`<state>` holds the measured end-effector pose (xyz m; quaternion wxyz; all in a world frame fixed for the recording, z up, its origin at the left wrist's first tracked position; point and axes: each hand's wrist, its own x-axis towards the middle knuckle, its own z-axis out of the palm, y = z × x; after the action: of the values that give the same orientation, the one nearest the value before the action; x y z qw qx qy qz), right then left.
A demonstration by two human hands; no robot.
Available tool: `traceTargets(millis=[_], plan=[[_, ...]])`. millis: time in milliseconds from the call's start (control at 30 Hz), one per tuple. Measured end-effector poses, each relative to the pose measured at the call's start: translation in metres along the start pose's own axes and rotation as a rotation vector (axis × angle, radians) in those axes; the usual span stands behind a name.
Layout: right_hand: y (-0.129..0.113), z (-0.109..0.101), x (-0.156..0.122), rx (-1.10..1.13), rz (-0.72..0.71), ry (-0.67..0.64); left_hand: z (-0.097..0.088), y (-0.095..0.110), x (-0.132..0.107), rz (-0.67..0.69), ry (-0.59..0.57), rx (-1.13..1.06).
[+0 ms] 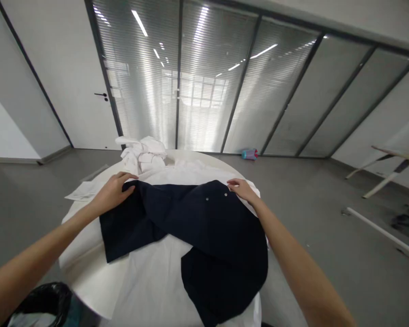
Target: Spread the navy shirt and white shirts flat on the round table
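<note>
A dark navy garment with small pale buttons, likely a shirt (204, 222), lies spread and overlapped on a round white table (77, 284), over a white cloth (150, 286). My left hand (114, 190) curls over the garment's upper left edge. My right hand (240, 188) rests at its upper right edge, with fingertips on the dark fabric. A crumpled heap of white clothing (143, 154) sits at the table's far side, beyond both hands.
A flat white folded item (83, 190) lies on the table's left side. A black-lined bin (37, 304) stands at the lower left. A small blue-and-pink bottle (249, 154) lies on the grey floor near the glass partition. A white-topped folding table (391, 170) stands at the right.
</note>
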<state>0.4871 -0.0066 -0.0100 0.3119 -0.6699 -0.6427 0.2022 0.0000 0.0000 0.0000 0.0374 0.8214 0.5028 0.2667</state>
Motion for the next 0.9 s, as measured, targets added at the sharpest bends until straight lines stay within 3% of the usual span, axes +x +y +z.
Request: traceTargets(millis=[100, 233, 367, 467, 567, 667, 833, 900], plan=[[-0.007, -0.008, -0.007, 0.0, -0.113, 0.118, 0.006, 0.048, -0.006, 0.228, -0.066, -0.064], [-0.021, -0.011, -0.034, 0.011, -0.284, -0.011, 0.04, 0.095, -0.018, 0.472, -0.255, -0.024], [-0.021, -0.009, -0.063, -0.1, -0.423, -0.025, 0.081, 0.108, -0.028, 0.499, -0.271, 0.038], [-0.014, -0.006, -0.075, -0.248, -0.436, 0.055, 0.093, 0.109, -0.03, 0.507, -0.281, 0.066], [-0.009, 0.0, -0.081, -0.368, -0.382, 0.08, 0.085, 0.111, -0.031, 0.494, -0.195, 0.042], [-0.013, 0.003, -0.082, -0.394, -0.359, 0.116, 0.066, 0.112, -0.035, 0.493, -0.038, -0.021], [-0.042, -0.002, -0.088, -0.126, -0.394, 0.257, 0.019, 0.106, -0.051, 0.415, 0.157, -0.12], [-0.059, -0.003, -0.097, -0.033, -0.447, 0.274, -0.002, 0.103, -0.062, 0.391, 0.111, -0.191]])
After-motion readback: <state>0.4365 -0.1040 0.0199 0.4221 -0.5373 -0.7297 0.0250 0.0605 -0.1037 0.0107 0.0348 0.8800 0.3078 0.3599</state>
